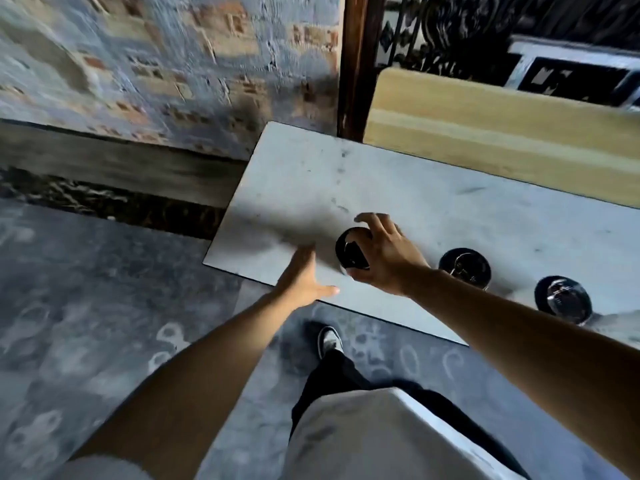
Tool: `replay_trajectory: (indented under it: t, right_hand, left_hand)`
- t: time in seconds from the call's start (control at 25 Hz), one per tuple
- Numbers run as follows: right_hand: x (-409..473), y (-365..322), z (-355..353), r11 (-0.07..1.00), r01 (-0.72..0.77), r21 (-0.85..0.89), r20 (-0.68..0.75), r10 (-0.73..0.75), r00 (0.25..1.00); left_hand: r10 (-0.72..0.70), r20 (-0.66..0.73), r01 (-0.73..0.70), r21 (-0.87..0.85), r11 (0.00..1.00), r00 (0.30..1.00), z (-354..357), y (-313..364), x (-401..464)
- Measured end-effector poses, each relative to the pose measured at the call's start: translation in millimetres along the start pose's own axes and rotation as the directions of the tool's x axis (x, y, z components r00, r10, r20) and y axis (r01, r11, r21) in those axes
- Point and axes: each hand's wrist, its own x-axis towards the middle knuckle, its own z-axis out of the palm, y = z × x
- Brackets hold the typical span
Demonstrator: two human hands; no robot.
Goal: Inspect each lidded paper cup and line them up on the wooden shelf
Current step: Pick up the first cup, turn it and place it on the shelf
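Note:
Three paper cups with black lids are seen from above on a white marble counter (pixel 311 181). My right hand (pixel 384 258) grips the leftmost cup (pixel 349 251) from its right side, fingers wrapped around the lid's rim. The middle cup (pixel 464 268) and the right cup (pixel 562 299) stand free in a row to the right. My left hand (pixel 301 278) hovers flat with its fingers apart just left of the held cup, holding nothing. A pale wooden shelf (pixel 502 133) runs along the back of the counter, and nothing stands on its visible part.
A dark wooden post (pixel 356 64) rises at the shelf's left end, with black ironwork (pixel 450 29) behind. A rough painted wall (pixel 156 64) lies to the left. The counter's left and front edges drop to a patterned floor (pixel 104 306), where my shoe (pixel 329 341) shows.

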Motion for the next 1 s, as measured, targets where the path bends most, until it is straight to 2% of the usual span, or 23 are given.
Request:
replay_trajectory:
  t: [0.08,0.28,0.52,0.68,0.8,0.92,1.0]
  right_hand:
    - [5.1,-0.4,5.8,1.0,0.012,-0.029,-0.02,-0.013,1.0]
    - [7.2,1.3,13.1,0.998,-0.055,0.006,-0.03,0.056,0.998]
    - [10.6,15.5,5.6,0.964,-0.151,0.22,-0.024,0.16,0.987]
    - [9.9,29.5,-24.6,0.886,-0.238,0.398,0.016,0.253,0.967]
    - [8.4,45.4,-48.8,0.744,-0.308,0.593,0.064,0.338,0.939]
    - [1.9,50.3,-61.8,0.487,-0.295,0.822,0.098,0.388,0.916]
    - [-5.7,50.6,-65.7,0.342,-0.256,0.904,0.092,0.429,0.899]
  left_hand:
    - [-0.001,-0.003,0.001,-0.108,0.994,1.0,7.3,8.7,16.6]
    - [0.069,0.026,-0.063,-0.199,0.978,0.997,21.6,32.8,41.7]
    - [0.057,0.052,-0.039,-0.297,0.954,0.997,10.1,42.2,32.1]
    - [0.139,0.025,-0.124,-0.314,0.941,0.99,-13.6,54.4,16.6]
    - [0.189,0.062,-0.156,-0.349,0.924,0.98,-34.4,75.1,2.0]
    - [0.196,0.079,-0.157,-0.348,0.924,0.977,-51.6,99.4,-9.7]
    - [0.212,0.081,-0.175,-0.324,0.93,0.974,-58.8,118.8,-16.8]
